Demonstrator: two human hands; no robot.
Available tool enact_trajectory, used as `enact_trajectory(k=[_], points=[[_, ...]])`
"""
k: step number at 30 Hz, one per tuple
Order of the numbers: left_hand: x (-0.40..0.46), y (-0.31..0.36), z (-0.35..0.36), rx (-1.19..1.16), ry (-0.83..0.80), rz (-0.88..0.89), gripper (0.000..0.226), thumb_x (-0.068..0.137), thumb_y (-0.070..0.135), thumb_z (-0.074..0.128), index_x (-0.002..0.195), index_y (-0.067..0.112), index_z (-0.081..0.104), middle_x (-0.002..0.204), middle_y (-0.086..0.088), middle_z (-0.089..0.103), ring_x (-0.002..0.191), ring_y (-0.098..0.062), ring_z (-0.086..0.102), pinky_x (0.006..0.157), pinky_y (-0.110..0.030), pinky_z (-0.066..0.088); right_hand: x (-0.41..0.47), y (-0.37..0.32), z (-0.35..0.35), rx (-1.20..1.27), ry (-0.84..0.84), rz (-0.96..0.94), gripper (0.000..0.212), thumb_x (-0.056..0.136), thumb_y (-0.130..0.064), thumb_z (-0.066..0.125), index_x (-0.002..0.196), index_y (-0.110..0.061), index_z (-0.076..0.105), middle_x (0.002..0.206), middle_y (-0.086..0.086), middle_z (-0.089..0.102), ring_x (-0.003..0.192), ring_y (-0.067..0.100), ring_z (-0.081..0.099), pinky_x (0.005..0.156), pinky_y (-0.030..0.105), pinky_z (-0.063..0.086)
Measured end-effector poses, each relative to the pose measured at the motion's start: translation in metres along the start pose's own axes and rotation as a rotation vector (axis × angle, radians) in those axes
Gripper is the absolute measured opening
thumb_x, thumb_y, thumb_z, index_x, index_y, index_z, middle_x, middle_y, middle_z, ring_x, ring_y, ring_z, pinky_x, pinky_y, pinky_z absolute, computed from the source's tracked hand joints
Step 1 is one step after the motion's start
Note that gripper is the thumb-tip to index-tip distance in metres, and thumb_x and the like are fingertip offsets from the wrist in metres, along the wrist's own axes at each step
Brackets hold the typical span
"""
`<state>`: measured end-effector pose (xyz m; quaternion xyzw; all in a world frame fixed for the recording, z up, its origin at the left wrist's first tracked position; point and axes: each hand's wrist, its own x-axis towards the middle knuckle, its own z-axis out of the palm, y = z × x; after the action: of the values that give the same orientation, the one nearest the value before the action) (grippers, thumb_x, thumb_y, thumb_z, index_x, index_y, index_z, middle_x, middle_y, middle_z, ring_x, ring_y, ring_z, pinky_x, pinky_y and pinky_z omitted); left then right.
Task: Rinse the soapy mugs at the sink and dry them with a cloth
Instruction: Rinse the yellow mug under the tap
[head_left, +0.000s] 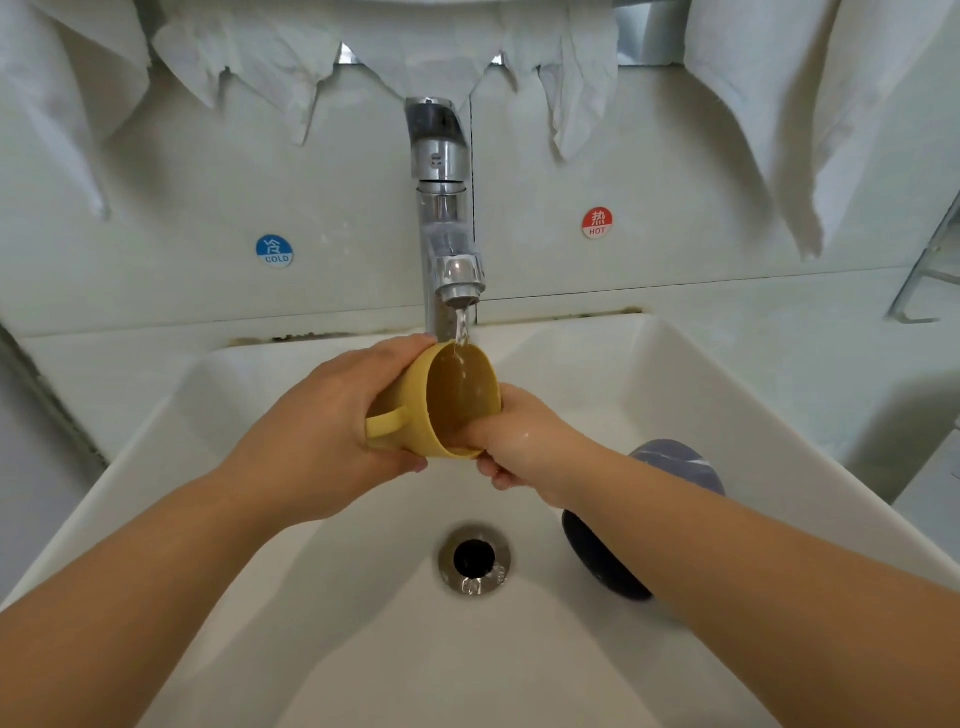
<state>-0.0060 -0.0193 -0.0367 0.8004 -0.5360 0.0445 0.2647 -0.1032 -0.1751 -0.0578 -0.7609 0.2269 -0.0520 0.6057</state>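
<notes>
Left hand (332, 415) wrapped around yellow mug (441, 405), frame centre, tilted under running tap (447, 218). Right hand (519, 441) at the rim — fingers hidden inside, grip unclear. Dark mug (670, 462) on its side, lower right of sink (208, 493) — beside drain (474, 558).

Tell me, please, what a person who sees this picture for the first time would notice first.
The eye goes first to the yellow mug in the middle, tilted under the tap, with water running into it. The left hand grips its outside, and the right hand has fingers inside it. Next comes a dark mug lying in the white sink, partly hidden by the right forearm.
</notes>
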Motion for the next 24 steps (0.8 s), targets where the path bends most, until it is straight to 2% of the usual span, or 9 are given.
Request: enact_trajectory(k=[2, 4, 10, 12, 14, 17, 19, 22, 24], points=[[0.001, 0.0, 0.0, 0.039, -0.007, 0.012, 0.093, 0.068, 0.033, 0.087, 0.143, 0.043, 0.034, 0.124, 0.029, 0.043, 0.11, 0.004, 0.038, 0.084, -0.011, 0.031, 0.002, 0.0, -0.002, -0.141, 0.133, -0.086, 0.012, 0.092, -0.007, 0.047, 0.089, -0.009, 0.058, 0.06, 0.006, 0.051, 0.044, 0.012, 0.042, 0.039, 0.021, 0.034], [0.001, -0.002, -0.001, 0.056, 0.002, 0.019, 0.093, 0.068, 0.033, 0.087, 0.143, 0.043, 0.034, 0.124, 0.029, 0.043, 0.111, 0.004, 0.037, 0.085, -0.011, 0.03, 0.001, -0.001, -0.001, -0.18, 0.177, -0.134, 0.019, 0.094, -0.008, 0.041, 0.089, -0.008, 0.059, 0.06, 0.006, 0.054, 0.04, 0.009, 0.044, 0.038, 0.019, 0.034], [0.0, -0.002, -0.002, 0.098, 0.015, 0.027, 0.092, 0.069, 0.031, 0.086, 0.145, 0.038, 0.035, 0.137, 0.021, 0.045, 0.115, 0.006, 0.033, 0.091, -0.012, 0.027, -0.008, -0.001, 0.009, 0.215, -0.121, 0.075, 0.016, 0.091, -0.003, 0.052, 0.089, -0.02, 0.05, 0.067, 0.001, 0.041, 0.052, 0.011, 0.034, 0.049, 0.023, 0.028], [0.0, 0.0, -0.001, 0.101, -0.005, 0.019, 0.093, 0.069, 0.034, 0.086, 0.145, 0.042, 0.033, 0.131, 0.026, 0.042, 0.114, 0.007, 0.031, 0.088, -0.011, 0.027, -0.004, 0.001, 0.009, 0.076, -0.041, 0.034, 0.015, 0.089, -0.004, 0.053, 0.088, -0.019, 0.053, 0.067, -0.001, 0.043, 0.055, 0.012, 0.037, 0.05, 0.023, 0.031], [0.0, 0.0, -0.001, 0.095, -0.008, 0.022, 0.093, 0.068, 0.034, 0.087, 0.144, 0.043, 0.033, 0.126, 0.029, 0.041, 0.111, 0.008, 0.033, 0.086, -0.008, 0.028, 0.001, 0.001, 0.006, -0.175, 0.129, -0.097, 0.009, 0.09, -0.008, 0.051, 0.09, -0.01, 0.06, 0.067, -0.001, 0.048, 0.057, 0.014, 0.041, 0.053, 0.028, 0.037], [0.002, 0.001, -0.005, 0.065, 0.037, 0.035, 0.093, 0.067, 0.031, 0.088, 0.143, 0.042, 0.036, 0.124, 0.029, 0.043, 0.11, 0.007, 0.037, 0.086, -0.007, 0.03, 0.004, -0.001, 0.0, -0.259, 0.243, -0.226, 0.024, 0.097, -0.019, 0.041, 0.082, -0.013, 0.058, 0.067, -0.001, 0.052, 0.058, 0.016, 0.046, 0.059, 0.032, 0.04], [0.002, 0.002, -0.007, 0.047, 0.05, 0.024, 0.093, 0.066, 0.032, 0.088, 0.142, 0.043, 0.036, 0.123, 0.029, 0.043, 0.11, 0.004, 0.039, 0.087, -0.013, 0.032, 0.001, -0.005, -0.001, -0.223, 0.179, -0.22, 0.024, 0.098, -0.017, 0.038, 0.079, -0.019, 0.052, 0.068, 0.0, 0.051, 0.057, 0.015, 0.045, 0.055, 0.03, 0.04], [0.001, -0.001, -0.009, 0.05, 0.043, 0.024, 0.092, 0.066, 0.03, 0.088, 0.142, 0.042, 0.037, 0.124, 0.028, 0.044, 0.112, 0.004, 0.04, 0.088, -0.014, 0.032, -0.005, -0.01, 0.0, -0.102, -0.044, -0.095, 0.01, 0.094, -0.009, 0.05, 0.089, -0.018, 0.051, 0.07, 0.004, 0.051, 0.056, 0.015, 0.046, 0.051, 0.024, 0.043], [0.001, -0.001, -0.008, 0.06, 0.021, 0.039, 0.093, 0.066, 0.03, 0.088, 0.142, 0.043, 0.037, 0.126, 0.028, 0.045, 0.112, 0.005, 0.039, 0.087, -0.01, 0.03, -0.002, -0.008, 0.0, -0.128, -0.021, -0.117, 0.013, 0.088, -0.005, 0.057, 0.094, -0.015, 0.053, 0.075, 0.003, 0.053, 0.061, 0.015, 0.048, 0.051, 0.024, 0.044]])
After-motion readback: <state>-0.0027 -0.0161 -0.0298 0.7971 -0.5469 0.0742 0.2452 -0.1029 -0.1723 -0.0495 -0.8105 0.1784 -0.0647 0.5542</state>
